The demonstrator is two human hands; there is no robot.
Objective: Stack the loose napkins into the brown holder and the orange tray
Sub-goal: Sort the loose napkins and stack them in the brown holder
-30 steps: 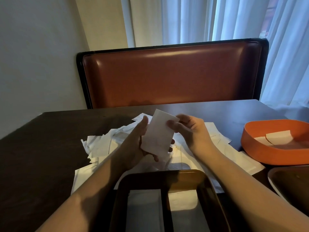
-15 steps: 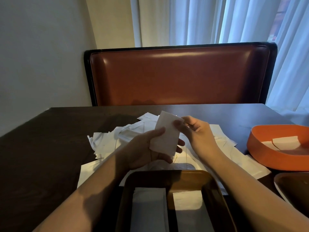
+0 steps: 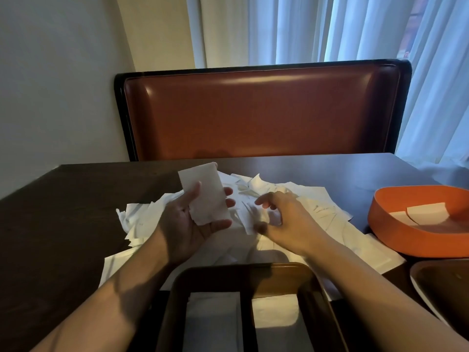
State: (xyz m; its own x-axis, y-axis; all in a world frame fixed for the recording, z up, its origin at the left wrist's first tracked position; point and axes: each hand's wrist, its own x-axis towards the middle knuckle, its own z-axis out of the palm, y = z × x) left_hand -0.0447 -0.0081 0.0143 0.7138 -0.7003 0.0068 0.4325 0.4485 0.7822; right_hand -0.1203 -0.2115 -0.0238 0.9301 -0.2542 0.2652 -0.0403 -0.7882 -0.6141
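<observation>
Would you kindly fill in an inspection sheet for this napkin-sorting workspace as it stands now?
Surface: dark wooden table, partly covered by paper.
Job's things: loose napkins spread in a heap mid-table; brown holder at the near edge, a white stack in each of two compartments; orange tray on the right with a few napkins inside.
Clutter: part of a dark dish near the tray.
Hands: left hand holds one folded napkin upright; right hand over the heap, blurred, grip unclear.
Cables: nothing seen.
Surroundings: red-brown padded bench back, white curtains, plain wall.
</observation>
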